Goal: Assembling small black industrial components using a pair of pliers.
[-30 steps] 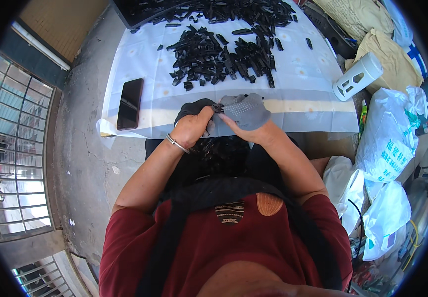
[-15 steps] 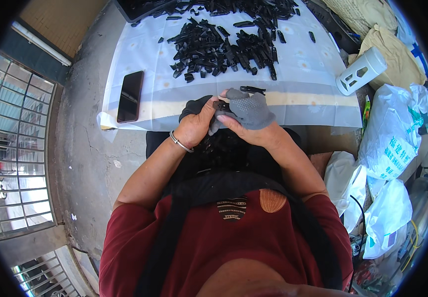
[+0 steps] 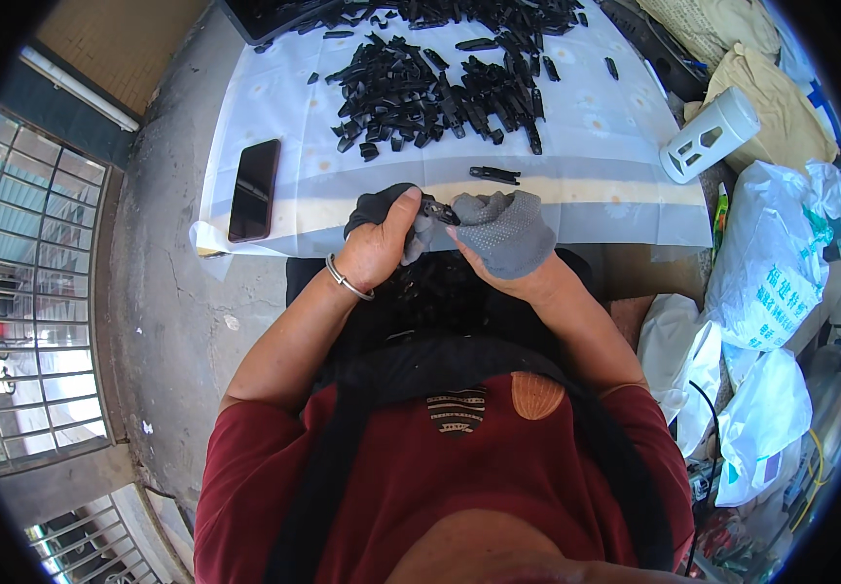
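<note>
Between my hands, just over the table's near edge, is a small black plastic part [image 3: 437, 209]. My left hand [image 3: 382, 229], in a dark fingerless glove, is closed on it with the thumb along its side. My right hand [image 3: 504, 236], wearing a grey dotted glove, pinches the part's other end, so the fingers hide much of it. A single long black part [image 3: 494, 175] lies on the cloth just beyond my right hand. Farther off, a loose heap of similar black parts [image 3: 401, 97] covers the middle of the table.
A white cloth with pale flowers [image 3: 294, 107] covers the table. On its left lies a dark phone [image 3: 255, 190]; a black tray [image 3: 274, 15] is at the far left. A white cylindrical holder [image 3: 711, 134] leans at the right edge, beside stuffed plastic bags [image 3: 766, 258].
My right hand has shifted slightly right and down, drawing apart from my left, and more of the held part shows. The single part on the cloth is now fully uncovered.
</note>
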`<action>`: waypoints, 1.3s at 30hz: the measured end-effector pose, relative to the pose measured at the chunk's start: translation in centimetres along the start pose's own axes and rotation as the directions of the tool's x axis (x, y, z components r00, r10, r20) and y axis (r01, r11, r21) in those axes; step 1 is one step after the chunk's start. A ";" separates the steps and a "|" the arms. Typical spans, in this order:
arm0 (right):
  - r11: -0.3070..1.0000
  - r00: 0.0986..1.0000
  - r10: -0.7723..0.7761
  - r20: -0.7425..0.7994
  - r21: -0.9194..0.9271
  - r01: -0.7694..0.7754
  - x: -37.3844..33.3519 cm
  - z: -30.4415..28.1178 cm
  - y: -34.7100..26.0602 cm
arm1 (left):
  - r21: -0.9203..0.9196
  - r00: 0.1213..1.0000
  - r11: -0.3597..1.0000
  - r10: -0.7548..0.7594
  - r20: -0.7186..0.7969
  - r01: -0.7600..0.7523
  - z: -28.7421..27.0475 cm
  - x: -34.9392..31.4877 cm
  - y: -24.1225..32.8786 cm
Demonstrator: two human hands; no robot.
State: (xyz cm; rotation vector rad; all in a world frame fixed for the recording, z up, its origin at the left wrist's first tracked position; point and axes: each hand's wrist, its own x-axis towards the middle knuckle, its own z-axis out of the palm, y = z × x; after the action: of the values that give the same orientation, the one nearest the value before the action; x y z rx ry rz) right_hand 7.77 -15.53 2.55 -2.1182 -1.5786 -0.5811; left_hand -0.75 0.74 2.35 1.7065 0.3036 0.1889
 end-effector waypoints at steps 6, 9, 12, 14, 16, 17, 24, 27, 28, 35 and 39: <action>0.999 0.999 0.038 0.011 0.015 -0.039 0.1 1.2 -1.6 | 0.399 0.923 0.858 0.379 -0.067 -0.323 1.5 -0.8 -0.3; 0.995 1.000 0.020 -0.009 0.103 -0.019 0.4 1.6 -1.3 | 0.446 0.922 0.833 0.384 -0.041 -0.327 0.7 -0.7 -0.5; 0.961 0.983 0.082 0.164 0.250 -0.122 0.1 1.3 0.1 | 0.527 0.952 0.795 0.286 0.110 -0.300 -0.7 0.6 0.1; 0.968 0.969 0.230 0.089 0.079 -0.237 -0.4 1.4 1.8 | 0.800 0.980 0.567 0.137 0.145 -0.198 -1.5 2.0 0.3; 0.958 0.956 0.282 0.078 -0.067 -0.277 0.3 0.8 3.6 | 0.867 0.944 0.472 0.329 -0.004 -0.161 -1.0 3.6 -0.6; 0.925 0.941 0.335 0.058 -0.213 -0.316 0.6 0.7 4.3 | 0.881 0.935 0.448 0.354 -0.016 -0.155 -0.8 4.9 -0.9; 0.943 0.959 0.271 0.083 -0.221 -0.247 -0.4 3.6 6.0 | 0.932 0.941 0.355 0.334 -0.048 -0.079 0.5 10.4 -2.6; 0.896 0.887 0.437 0.152 0.015 -0.444 0.1 2.7 5.1 | 0.922 0.826 0.290 0.561 0.054 -0.257 -0.2 10.2 -4.5; 0.885 0.883 0.441 0.164 0.087 -0.458 0.3 2.6 4.9 | 0.922 0.827 0.288 0.559 0.058 -0.259 -0.3 10.1 -4.7; 0.862 0.949 0.314 0.027 0.410 -0.297 1.1 3.6 4.1 | 0.807 0.763 0.340 0.616 0.196 -0.482 -0.9 6.2 -3.3; 0.848 0.957 0.269 0.109 0.444 -0.289 0.6 4.1 3.7 | 0.713 0.740 0.380 0.609 0.286 -0.589 -0.6 3.8 -1.5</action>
State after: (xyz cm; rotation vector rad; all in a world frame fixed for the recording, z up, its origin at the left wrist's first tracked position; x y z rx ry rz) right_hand 11.83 -13.66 -0.82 -1.9457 -1.2375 -0.0517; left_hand 2.57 2.68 0.75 2.6551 -0.3279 0.7141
